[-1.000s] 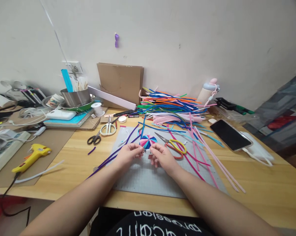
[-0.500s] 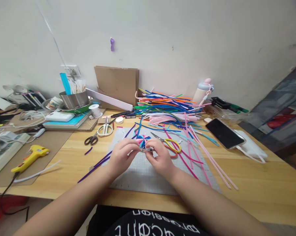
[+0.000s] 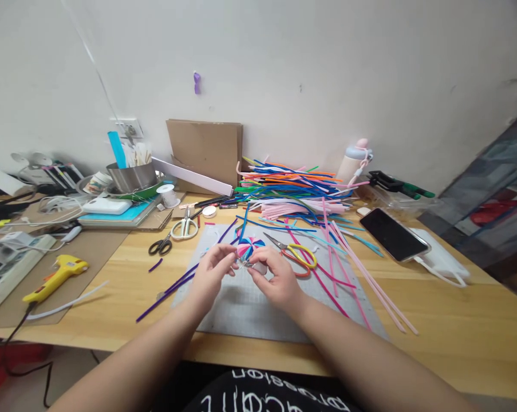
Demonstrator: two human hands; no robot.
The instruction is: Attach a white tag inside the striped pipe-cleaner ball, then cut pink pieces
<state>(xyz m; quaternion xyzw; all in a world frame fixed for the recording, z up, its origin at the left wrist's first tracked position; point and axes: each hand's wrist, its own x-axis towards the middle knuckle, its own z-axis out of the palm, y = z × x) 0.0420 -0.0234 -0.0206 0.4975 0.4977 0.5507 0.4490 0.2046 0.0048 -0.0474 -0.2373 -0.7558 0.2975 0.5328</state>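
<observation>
Between my hands is a small round pipe-cleaner piece (image 3: 250, 246) with pink, white and blue segments. My right hand (image 3: 279, 277) pinches its lower right side, thumb below and fingers above. My left hand (image 3: 213, 273) is at its left side, thumb and forefinger close together near a thin pale strand and a small silvery bit under the piece. What the left fingertips hold is too small to make out. Yellow-and-orange-handled scissors (image 3: 302, 256) lie just beyond my right hand. Beneath is a grey cutting mat (image 3: 241, 315).
A heap of colourful pipe cleaners (image 3: 292, 183) lies against the wall. Loose pink stems (image 3: 374, 277) and purple stems (image 3: 166, 294) flank the mat. White scissors (image 3: 184, 228), black scissors (image 3: 160, 246) and a yellow glue gun (image 3: 54, 278) lie left, a phone (image 3: 394, 234) right.
My left hand has drawn slightly away from the piece, and more of its striped face shows. My right hand keeps its hold. The view has shifted slightly.
</observation>
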